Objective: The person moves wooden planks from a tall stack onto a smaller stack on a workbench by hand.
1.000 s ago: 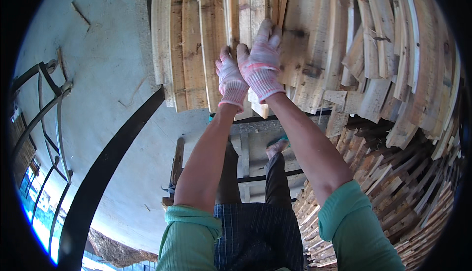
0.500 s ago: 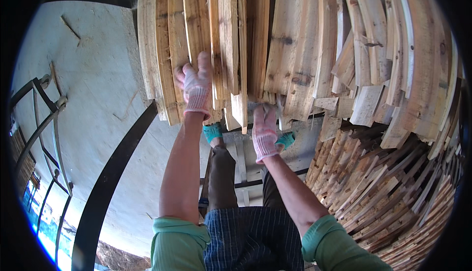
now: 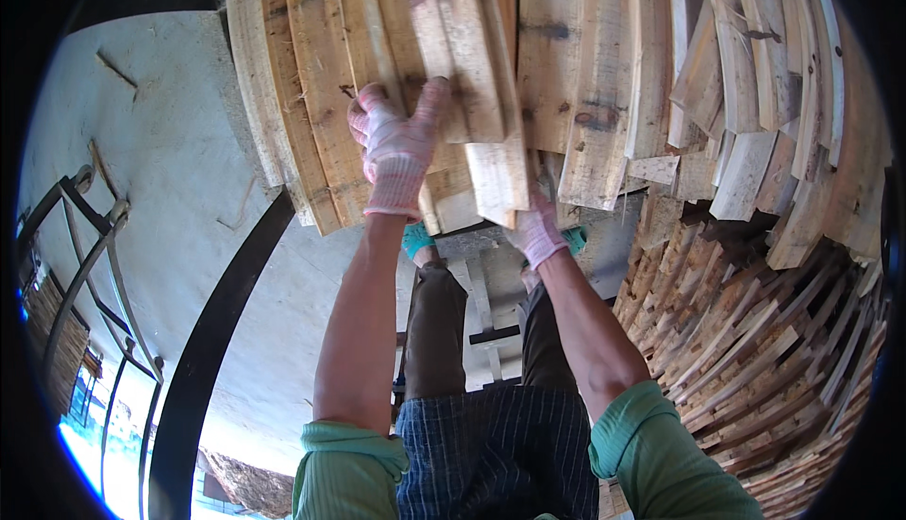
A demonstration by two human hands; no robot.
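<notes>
Long wooden boards lie side by side in a stack, their near ends toward me. My left hand, in a pink and white knitted glove, rests on top of them. Its thumb stands apart from the bent fingers, against the edge of a raised pair of boards. Beneath that pair, another wooden board juts out toward me. My right hand, gloved alike, is closed at this board's near end, with its fingers partly hidden behind the wood.
A large pile of thin wooden strips fills the lower right. Dark curved metal bars and a metal frame stand at the left over a grey concrete floor. My feet in teal shoes are below the stack's edge.
My left hand has moved right across the boards, its fingers now more bent. The middle boards have shifted and tilted. My right hand has come slightly right, with its fingers more hidden.
</notes>
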